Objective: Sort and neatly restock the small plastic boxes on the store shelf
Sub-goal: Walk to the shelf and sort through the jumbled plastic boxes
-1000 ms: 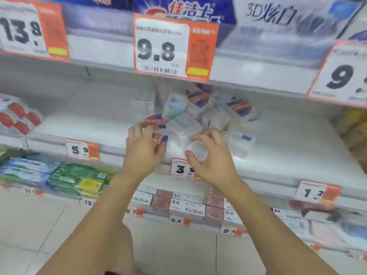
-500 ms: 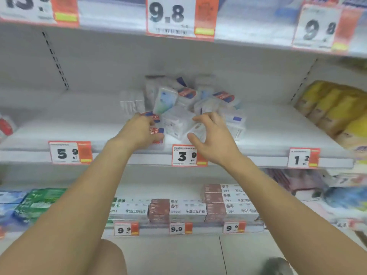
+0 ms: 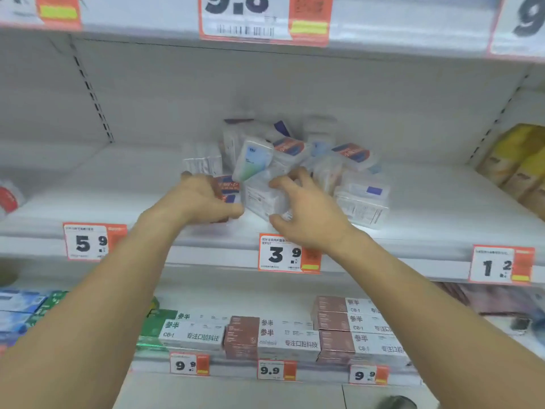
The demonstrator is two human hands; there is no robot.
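Observation:
A jumbled heap of small clear plastic boxes (image 3: 298, 160) lies on the white middle shelf (image 3: 427, 208), some with red and blue labels, one with a pale green-blue face (image 3: 252, 160). My left hand (image 3: 200, 199) curls round a red-and-blue labelled box (image 3: 228, 187) at the heap's front left. My right hand (image 3: 306, 208) grips a clear box with a white printed label (image 3: 259, 199) at the front of the heap, thumb under it and fingers over its top. Another clear box with a blue mark (image 3: 362, 199) sits to the right.
Price tags 5.9 (image 3: 88, 242), 3.9 (image 3: 284, 255) and 1.2 (image 3: 498, 265) hang on the shelf's front edge. Yellow packs (image 3: 516, 160) stand at the far right. Below, toothpaste cartons (image 3: 289, 335) fill the lower shelf. The shelf above carries a 9.8 tag (image 3: 244, 16).
The view has risen and closed in on the middle shelf. Both hands have stayed at the front of the heap, holding their boxes and reaching a little farther in.

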